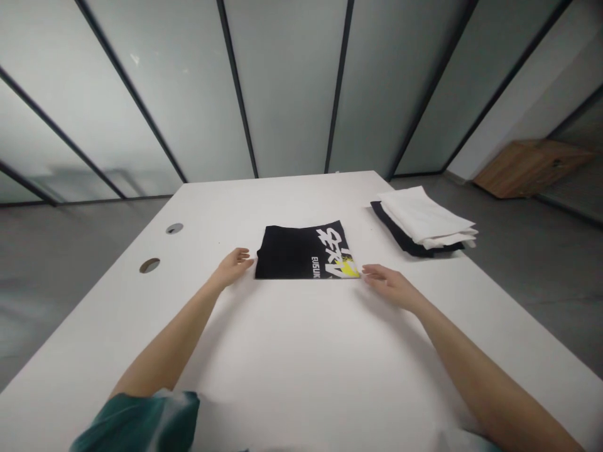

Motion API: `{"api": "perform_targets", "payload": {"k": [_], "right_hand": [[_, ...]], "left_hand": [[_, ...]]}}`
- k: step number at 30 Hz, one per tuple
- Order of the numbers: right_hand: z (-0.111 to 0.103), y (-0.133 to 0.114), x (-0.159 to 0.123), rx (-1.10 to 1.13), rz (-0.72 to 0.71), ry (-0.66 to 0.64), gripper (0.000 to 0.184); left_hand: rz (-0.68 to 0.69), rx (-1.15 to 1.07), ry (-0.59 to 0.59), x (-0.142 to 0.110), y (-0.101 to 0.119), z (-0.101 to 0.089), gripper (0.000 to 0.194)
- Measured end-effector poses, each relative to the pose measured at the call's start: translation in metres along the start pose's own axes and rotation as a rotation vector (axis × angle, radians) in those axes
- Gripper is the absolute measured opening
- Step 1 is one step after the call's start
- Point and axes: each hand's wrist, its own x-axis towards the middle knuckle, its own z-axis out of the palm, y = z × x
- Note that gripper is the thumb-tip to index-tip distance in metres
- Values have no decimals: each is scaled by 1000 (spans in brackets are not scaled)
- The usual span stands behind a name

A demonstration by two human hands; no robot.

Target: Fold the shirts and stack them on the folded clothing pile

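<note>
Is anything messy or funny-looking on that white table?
Yes, a little, over on the right: the white folded clothes sit crooked on the dark folded clothes, whose edge pokes out at the side. The black printed T-shirt looks neat.

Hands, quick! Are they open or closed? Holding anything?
Left hand: open, holding nothing, beside the folded black T-shirt.
Right hand: open, holding nothing, near its corner.
</note>
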Motion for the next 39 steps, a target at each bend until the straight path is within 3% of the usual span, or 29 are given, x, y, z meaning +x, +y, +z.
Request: {"api": "perform_targets", "payload": {"k": [3, 7, 11, 14, 20, 27, 33, 39], "right_hand": [[5, 8, 14, 0, 21, 75, 36], [20, -7, 51, -77, -20, 146, 35], [46, -12, 70, -254, -95, 241, 38], [57, -3, 71, -362, -159, 226, 41], [57, 8, 70, -390, -196, 196, 45], [59, 5, 70, -459, -132, 194, 46], [58, 4, 70, -510, -107, 176, 41], [57, -2, 69, -544, -112, 163, 36]], "left_hand": [[-27, 98, 89, 2, -17, 13, 47], [-1, 240, 69, 16, -2, 34, 46], [57, 483, 224, 13, 8, 55, 40], [95, 543, 259, 7, 4, 60, 41], [157, 524, 215, 4, 1, 57, 54], [308, 631, -79, -4, 6, 56, 97], [325, 611, -158, -6, 7, 47, 83], [376, 554, -49, 0, -2, 51, 72]]}}
